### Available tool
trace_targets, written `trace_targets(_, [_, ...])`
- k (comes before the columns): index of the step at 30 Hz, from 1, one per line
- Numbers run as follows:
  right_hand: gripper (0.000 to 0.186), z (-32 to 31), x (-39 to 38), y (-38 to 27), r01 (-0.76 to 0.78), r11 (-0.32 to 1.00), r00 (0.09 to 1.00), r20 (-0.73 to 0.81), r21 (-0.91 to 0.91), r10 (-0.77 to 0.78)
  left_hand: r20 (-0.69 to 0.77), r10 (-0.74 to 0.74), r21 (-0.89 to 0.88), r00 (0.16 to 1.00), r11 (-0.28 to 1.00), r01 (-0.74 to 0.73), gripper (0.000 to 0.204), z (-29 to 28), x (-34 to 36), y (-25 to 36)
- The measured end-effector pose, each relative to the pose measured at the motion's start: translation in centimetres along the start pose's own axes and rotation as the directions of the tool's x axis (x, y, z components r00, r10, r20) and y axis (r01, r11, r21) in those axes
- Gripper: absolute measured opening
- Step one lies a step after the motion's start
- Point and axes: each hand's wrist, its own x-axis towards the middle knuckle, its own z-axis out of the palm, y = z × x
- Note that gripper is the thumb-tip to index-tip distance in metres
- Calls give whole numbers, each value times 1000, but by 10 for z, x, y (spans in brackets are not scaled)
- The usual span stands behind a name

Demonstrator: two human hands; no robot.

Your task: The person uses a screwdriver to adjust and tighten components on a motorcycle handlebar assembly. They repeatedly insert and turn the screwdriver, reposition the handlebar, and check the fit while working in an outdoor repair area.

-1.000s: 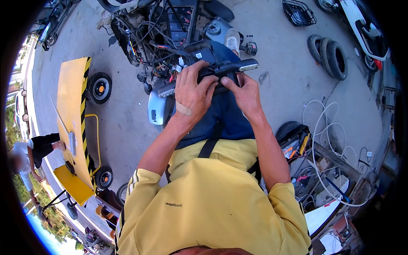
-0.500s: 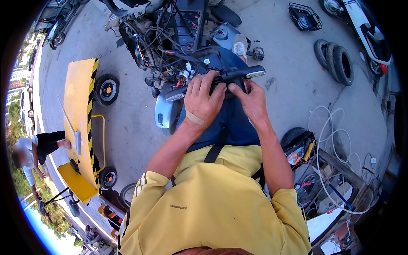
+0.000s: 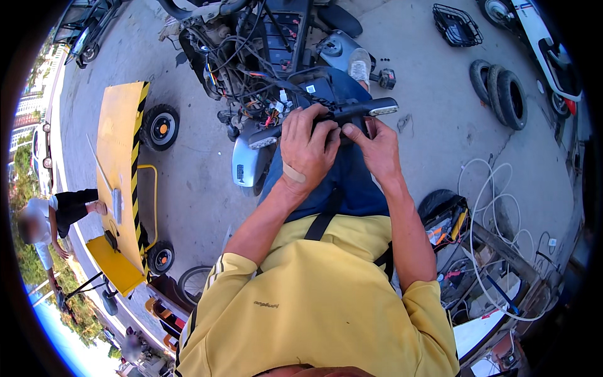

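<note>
A long black bar-shaped light unit [image 3: 349, 112] with a clear lamp at each end lies across my lap, tilted up to the right. My left hand [image 3: 306, 147] has its fingers curled over the middle of the bar. Beside it my right hand [image 3: 381, 154] is closed at the bar's near side, thumb pointing toward the left fingers. A small reddish-brown piece [image 3: 370, 128] shows among the right fingers; its kind is unclear. What the fingertips work on is hidden. Just beyond is a stripped scooter frame [image 3: 279, 38] with loose wires and white connectors [image 3: 283, 96].
A silver-blue body panel [image 3: 242, 164] stands left of my knees. Further left is a yellow cart [image 3: 116, 157] with wheels, and a person [image 3: 47, 217] near it. Tires [image 3: 512, 97], a black basket [image 3: 457, 25] and a white hose [image 3: 471, 245] lie to the right.
Both hands stay on the light unit, with only small finger movements. The whole view has shifted slightly.
</note>
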Motion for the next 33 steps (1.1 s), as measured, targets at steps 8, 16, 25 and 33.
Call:
trace_targets(8, [42, 0, -2, -13, -35, 999, 999, -8, 2, 35, 10, -7, -48, 1000, 999, 7, 27, 0, 3, 0])
trace_targets(16, [39, -1, -8, -32, -96, 979, 995, -1, -182, 98, -22, 10, -63, 1000, 998, -11, 28, -3, -1, -2])
trace_targets(25, [30, -6, -3, -14, 5, 991, 999, 35, -133, -1, -67, 0, -45, 998, 999, -3, 30, 1, -3, -2])
trace_targets(33, [33, -4, -6, -40, -31, 972, 999, 19, -233, 36, -109, 24, -65, 994, 997, -31, 29, 3, -1, -3])
